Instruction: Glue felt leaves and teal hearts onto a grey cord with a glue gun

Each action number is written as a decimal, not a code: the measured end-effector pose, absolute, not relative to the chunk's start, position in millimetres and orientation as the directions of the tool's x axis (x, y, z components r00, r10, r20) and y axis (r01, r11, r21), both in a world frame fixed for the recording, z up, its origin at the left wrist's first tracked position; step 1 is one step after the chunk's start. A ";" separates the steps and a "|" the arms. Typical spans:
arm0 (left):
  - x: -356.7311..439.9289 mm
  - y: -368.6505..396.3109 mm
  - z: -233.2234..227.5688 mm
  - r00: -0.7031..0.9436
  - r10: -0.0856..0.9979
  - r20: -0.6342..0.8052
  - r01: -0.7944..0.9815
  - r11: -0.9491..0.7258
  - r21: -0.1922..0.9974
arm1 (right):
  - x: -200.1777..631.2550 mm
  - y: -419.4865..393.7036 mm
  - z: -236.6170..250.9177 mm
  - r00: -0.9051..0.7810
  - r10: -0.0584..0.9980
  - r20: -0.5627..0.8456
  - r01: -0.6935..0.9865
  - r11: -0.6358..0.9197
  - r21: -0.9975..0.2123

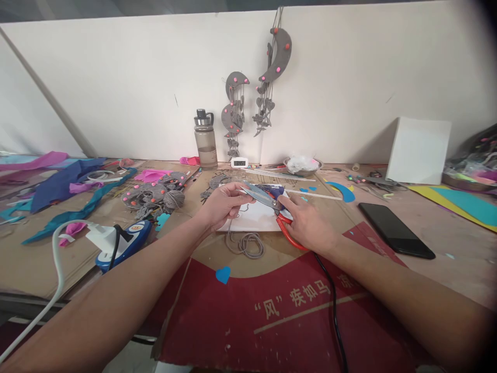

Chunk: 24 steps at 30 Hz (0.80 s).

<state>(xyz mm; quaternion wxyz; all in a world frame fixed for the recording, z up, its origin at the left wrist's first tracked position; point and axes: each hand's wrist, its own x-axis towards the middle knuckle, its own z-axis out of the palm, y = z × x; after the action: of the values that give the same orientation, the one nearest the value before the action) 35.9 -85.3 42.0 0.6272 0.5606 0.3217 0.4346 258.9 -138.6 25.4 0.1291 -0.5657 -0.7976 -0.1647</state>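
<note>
My right hand [310, 223] grips scissors [261, 197] with red handles, their blades pointing left over a white sheet [256, 220]. By the blade tip, my left hand [225, 204] is closed in a pinch. Grey yarn [250, 246] runs down from its fingers into loose loops on the cardboard below. Something dark blue [274, 190] lies behind the scissors, partly covered by them and by my right hand. Nearer to me, a blue paper heart [223, 275] lies flat on the red printed cardboard [217, 321].
At left are grey yarn pieces [155, 197] and a power strip [134, 238] with a white cable. A bottle [205, 142] stands at the back. Grey moon hangings [281, 54] hang on the wall. A phone [396, 230] lies at right; a black cable [334, 311] crosses the front.
</note>
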 end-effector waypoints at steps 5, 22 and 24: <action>35.6 -86.0 42.7 0.417 0.904 0.089 -0.166 -0.020 0.986 | 259.1 -138.7 26.6 -0.338 0.852 0.400 0.941 0.307 0.140; 34.6 -80.4 41.7 0.333 0.934 0.131 -0.083 -0.110 0.990 | 264.7 -138.1 31.1 -0.370 0.842 0.393 0.928 0.310 0.209; 34.2 -79.4 41.4 0.335 0.933 0.131 -0.073 -0.113 0.991 | 265.3 -138.0 31.8 -0.376 0.840 0.392 0.925 0.313 0.216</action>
<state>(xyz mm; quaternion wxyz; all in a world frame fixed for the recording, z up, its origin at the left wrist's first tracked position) 34.2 -79.4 41.4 0.5597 0.5954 0.3611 0.4494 265.3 -138.0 31.8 0.1038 -0.5490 -0.8035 -0.2055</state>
